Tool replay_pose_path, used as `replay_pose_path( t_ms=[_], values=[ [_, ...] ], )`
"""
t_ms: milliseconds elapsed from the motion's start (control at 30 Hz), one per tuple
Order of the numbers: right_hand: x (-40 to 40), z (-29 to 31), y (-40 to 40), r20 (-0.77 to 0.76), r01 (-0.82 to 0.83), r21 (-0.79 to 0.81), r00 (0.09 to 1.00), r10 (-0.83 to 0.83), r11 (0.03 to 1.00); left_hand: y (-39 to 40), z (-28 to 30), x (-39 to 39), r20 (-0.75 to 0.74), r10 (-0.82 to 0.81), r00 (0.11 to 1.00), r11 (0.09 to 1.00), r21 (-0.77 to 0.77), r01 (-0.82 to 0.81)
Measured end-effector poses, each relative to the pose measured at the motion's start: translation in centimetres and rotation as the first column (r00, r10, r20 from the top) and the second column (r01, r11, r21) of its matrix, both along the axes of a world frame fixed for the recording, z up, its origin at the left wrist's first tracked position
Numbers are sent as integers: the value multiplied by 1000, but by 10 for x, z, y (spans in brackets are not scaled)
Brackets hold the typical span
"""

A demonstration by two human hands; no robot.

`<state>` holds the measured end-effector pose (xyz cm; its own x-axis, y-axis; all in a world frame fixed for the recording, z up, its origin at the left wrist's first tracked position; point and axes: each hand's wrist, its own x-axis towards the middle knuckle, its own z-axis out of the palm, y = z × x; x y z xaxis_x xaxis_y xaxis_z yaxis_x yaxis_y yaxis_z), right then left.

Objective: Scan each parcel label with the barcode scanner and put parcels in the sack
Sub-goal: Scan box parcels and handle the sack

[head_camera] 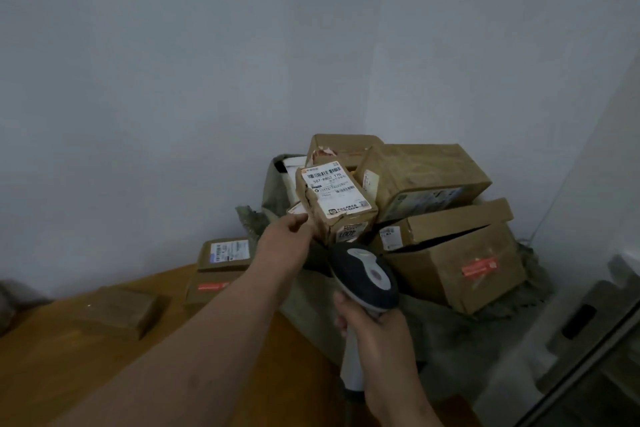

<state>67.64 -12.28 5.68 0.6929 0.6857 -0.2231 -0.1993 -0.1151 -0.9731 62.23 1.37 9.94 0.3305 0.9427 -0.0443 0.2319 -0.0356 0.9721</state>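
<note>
My left hand [289, 239] holds a small brown parcel [334, 204] by its lower left side, lifted over the grey-green sack [512, 302]. The parcel's white barcode label [334, 189] faces me. My right hand [375, 333] grips the handle of the barcode scanner [365, 276], whose dark head points up toward the parcel, just below it. Several cardboard boxes [450, 253] lie piled in the sack in the corner.
A wooden table [69, 357] fills the lower left, with a labelled parcel stack [221, 263] at its far edge and a flat brown parcel [123, 308] nearer. Grey walls meet behind the sack. A grey object [588, 322] and glass edge stand at the right.
</note>
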Motion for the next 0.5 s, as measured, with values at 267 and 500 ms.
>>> replay_pose_path(
  t_ms=[267, 500],
  values=[
    [-44, 2, 13, 35, -171, -22, 984, 172, 985, 0, -23, -84, 49, 94, 994, 993, -69, -91],
    [-135, -6, 31, 93, -311, -24, 945, 312, 950, -4, -63, -213, -3, 264, 965, 950, -169, -261]
  ],
)
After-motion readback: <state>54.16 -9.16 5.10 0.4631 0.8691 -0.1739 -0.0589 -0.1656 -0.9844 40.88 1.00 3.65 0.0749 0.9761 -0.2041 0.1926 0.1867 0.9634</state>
